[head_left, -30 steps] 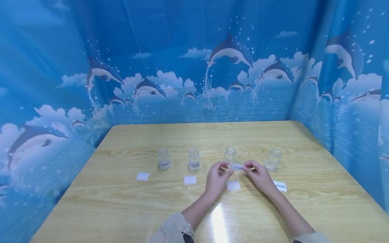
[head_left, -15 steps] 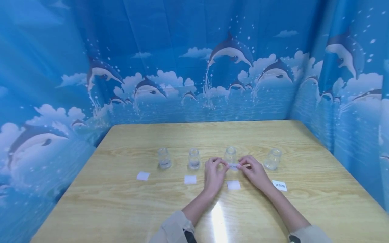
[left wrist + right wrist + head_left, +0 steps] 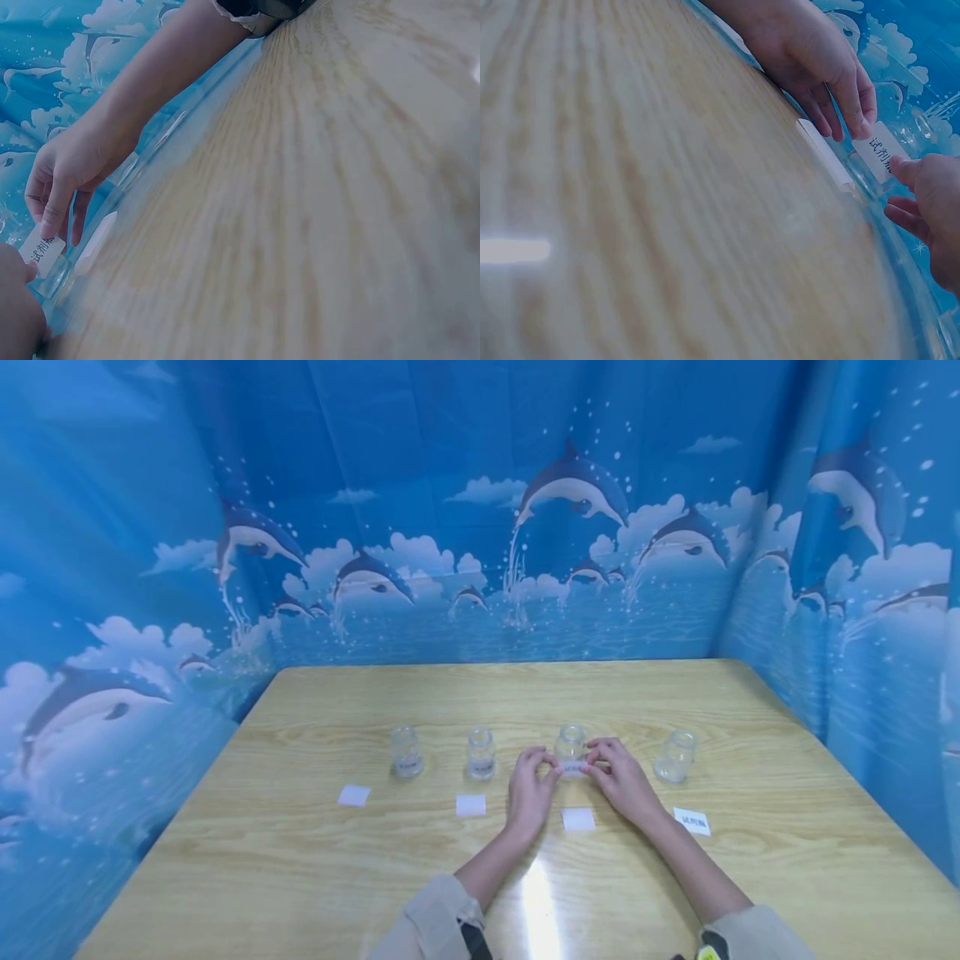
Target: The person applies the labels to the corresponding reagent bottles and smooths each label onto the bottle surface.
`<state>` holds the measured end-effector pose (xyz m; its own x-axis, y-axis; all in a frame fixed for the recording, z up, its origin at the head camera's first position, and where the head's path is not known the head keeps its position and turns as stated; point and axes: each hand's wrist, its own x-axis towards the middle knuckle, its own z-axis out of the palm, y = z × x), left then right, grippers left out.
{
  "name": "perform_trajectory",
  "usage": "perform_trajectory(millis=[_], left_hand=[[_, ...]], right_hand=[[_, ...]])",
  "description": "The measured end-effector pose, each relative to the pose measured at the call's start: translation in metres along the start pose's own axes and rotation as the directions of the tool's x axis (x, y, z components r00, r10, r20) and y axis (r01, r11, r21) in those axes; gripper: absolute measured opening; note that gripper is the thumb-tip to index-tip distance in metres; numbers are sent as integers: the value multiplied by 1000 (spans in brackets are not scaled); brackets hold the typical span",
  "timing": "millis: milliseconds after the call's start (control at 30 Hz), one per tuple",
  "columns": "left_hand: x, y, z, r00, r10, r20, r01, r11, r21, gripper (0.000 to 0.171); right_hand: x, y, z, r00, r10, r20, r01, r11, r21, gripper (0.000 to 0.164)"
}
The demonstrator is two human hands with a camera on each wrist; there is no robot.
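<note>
A small white label (image 3: 573,768) with dark printed characters lies against the front of the third clear glass jar (image 3: 572,739) from the left. My left hand (image 3: 531,789) holds the label's left end between thumb and fingers. At its right end, my right hand (image 3: 626,785) does the same. In the right wrist view both thumbs sit on the ends of the label (image 3: 877,154), and the characters between them show. The left wrist view has the label (image 3: 45,251) tilted at the far left, partly covered by the thumbs.
Two more jars, one at far left (image 3: 407,753) and one beside it (image 3: 481,755), bear labels low on their fronts. The rightmost jar (image 3: 676,757) shows no label. Paper pieces lie in front: left (image 3: 354,795), second (image 3: 471,805), third (image 3: 578,818), and a printed one (image 3: 692,821).
Both hands have moved the label slightly forward and left onto the third jar's front. It was held before the jar and now lies against the glass. The other jars have stayed put.
</note>
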<state>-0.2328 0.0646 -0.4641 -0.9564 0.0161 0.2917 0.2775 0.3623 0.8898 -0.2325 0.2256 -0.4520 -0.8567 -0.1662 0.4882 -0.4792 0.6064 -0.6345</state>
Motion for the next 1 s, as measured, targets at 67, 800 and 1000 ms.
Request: perform_trajectory(millis=[67, 800, 1000], left_hand=[[0, -1, 0, 1000, -4, 2, 4, 1000, -25, 8], [7, -5, 8, 1000, -12, 0, 12, 991, -131, 4], [10, -7, 9, 999, -2, -46, -5, 988, -153, 7]], right_hand=[[0, 2, 1, 1000, -21, -4, 21, 1000, 3, 11], [3, 9, 11, 988, -54, -146, 60, 998, 35, 13], [3, 10, 12, 985, 4, -175, 10, 997, 79, 13]])
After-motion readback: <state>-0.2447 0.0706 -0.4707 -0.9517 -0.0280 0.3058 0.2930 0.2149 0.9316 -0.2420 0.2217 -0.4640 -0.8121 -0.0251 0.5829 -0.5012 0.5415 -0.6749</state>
